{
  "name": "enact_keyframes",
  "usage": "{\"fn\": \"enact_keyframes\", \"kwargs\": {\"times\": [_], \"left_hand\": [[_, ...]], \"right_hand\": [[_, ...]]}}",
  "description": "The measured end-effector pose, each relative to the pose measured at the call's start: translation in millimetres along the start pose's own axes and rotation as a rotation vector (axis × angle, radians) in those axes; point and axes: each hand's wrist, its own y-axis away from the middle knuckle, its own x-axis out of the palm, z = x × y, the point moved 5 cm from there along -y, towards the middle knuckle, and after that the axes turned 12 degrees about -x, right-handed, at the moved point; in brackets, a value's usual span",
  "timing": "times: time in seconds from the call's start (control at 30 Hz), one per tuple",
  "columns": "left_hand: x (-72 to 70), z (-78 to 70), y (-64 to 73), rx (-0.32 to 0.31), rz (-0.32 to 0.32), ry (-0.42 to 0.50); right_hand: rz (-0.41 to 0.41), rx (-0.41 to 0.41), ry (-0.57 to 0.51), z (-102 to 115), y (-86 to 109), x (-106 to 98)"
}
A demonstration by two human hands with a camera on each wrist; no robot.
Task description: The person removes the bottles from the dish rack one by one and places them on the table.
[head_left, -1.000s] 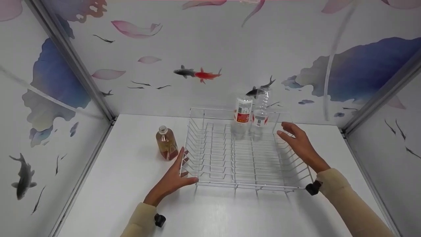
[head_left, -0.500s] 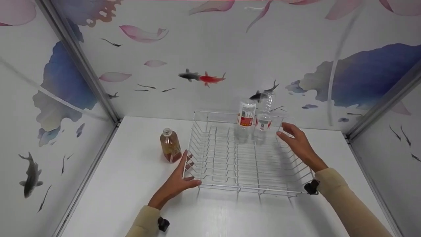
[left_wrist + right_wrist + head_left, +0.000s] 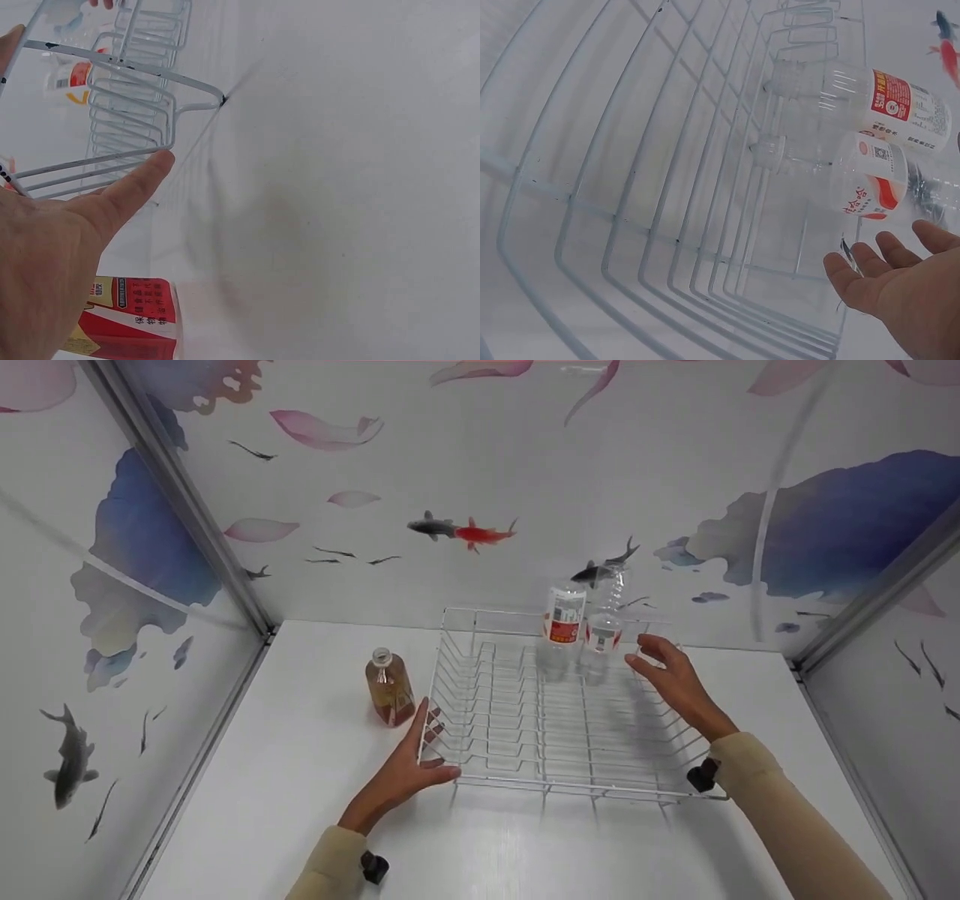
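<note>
Right hand [image 3: 681, 681]: spread, shifted slightly closer to nearest clear bottle [image 3: 603, 634] at left, still without hold; left hand [image 3: 401, 765]: spread, touching rack [image 3: 545, 789] at right, apparently bracing it

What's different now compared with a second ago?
The right hand has edged slightly left, towards the two clear bottles in the wire rack. Nothing was picked up or let go. The left hand stays at the rack's near left corner; the rack, clear bottles and brown bottle stay put.
</note>
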Motion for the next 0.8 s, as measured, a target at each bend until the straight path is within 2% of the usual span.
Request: {"fn": "enact_keyframes", "kwargs": {"times": [0.3, 0.6, 0.8], "left_hand": [[3.3, -2.6, -2.7, 0.004, 0.014, 0.001], [3.0, 1.3, -1.9, -0.023, -0.013, -0.035], [-0.8, 2.8, 0.0, -0.032, -0.035, -0.042]], "right_hand": [[-0.021, 0.023, 0.003, -13.1, -5.0, 1.8], [-0.05, 0.089, -0.018, -24.3, -7.4, 12.2], [-0.069, 0.088, -0.042, -24.2, -17.1, 18.9]]}}
